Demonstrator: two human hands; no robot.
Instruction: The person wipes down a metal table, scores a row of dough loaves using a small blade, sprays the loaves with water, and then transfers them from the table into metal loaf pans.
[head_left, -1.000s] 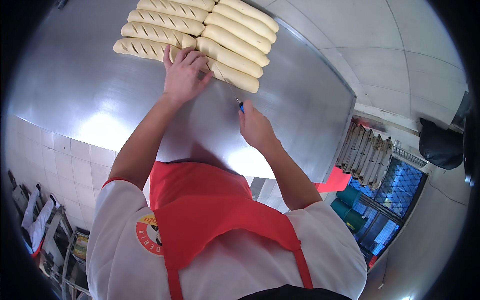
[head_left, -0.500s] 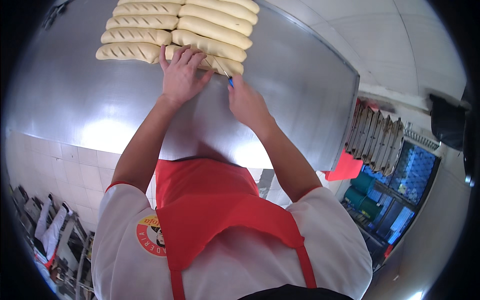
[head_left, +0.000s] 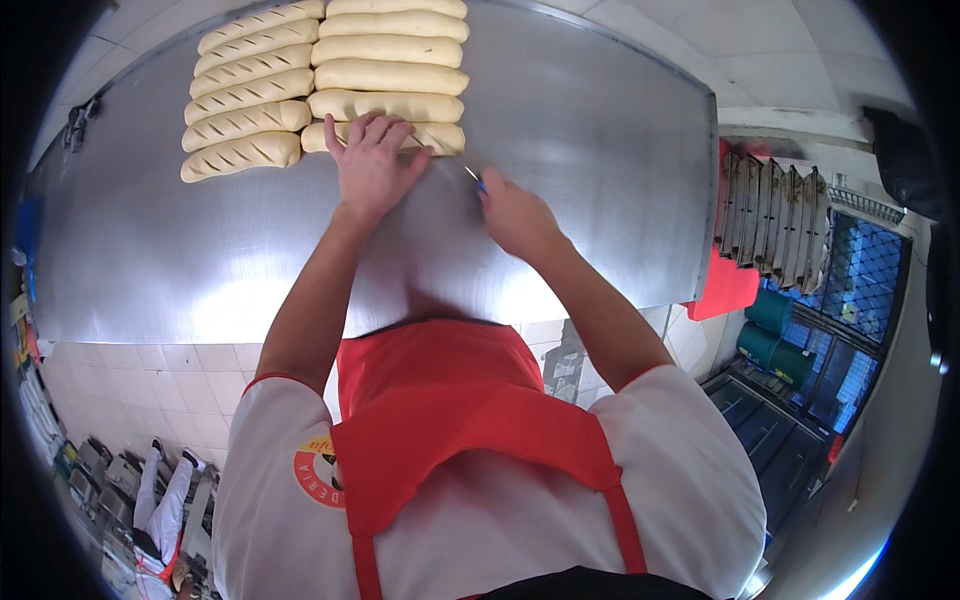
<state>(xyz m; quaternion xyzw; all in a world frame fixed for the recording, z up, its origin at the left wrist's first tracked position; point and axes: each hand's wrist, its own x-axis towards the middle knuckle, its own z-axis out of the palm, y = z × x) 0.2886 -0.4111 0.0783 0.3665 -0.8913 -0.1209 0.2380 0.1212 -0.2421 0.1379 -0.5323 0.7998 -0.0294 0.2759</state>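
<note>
In the head view, the left hand (head_left: 375, 170) is resting open, fingers spread, across the long pale dough loaf (head_left: 440, 139) that is lying nearest in the right column on the silver metal desk (head_left: 600, 150). The right hand (head_left: 518, 218) is gripping a slim blue-handled metal blade (head_left: 476, 178), its tip pointing just beside the loaf's right end. Diagonally slashed pale loaves (head_left: 250, 95) are lying in the left column.

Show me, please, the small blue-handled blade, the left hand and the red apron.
Blue-handled blade (head_left: 481, 184): head view, on its blue handle.
Left hand (head_left: 374, 180): head view, back of the hand.
Red apron (head_left: 462, 425): head view, on its front.
</note>
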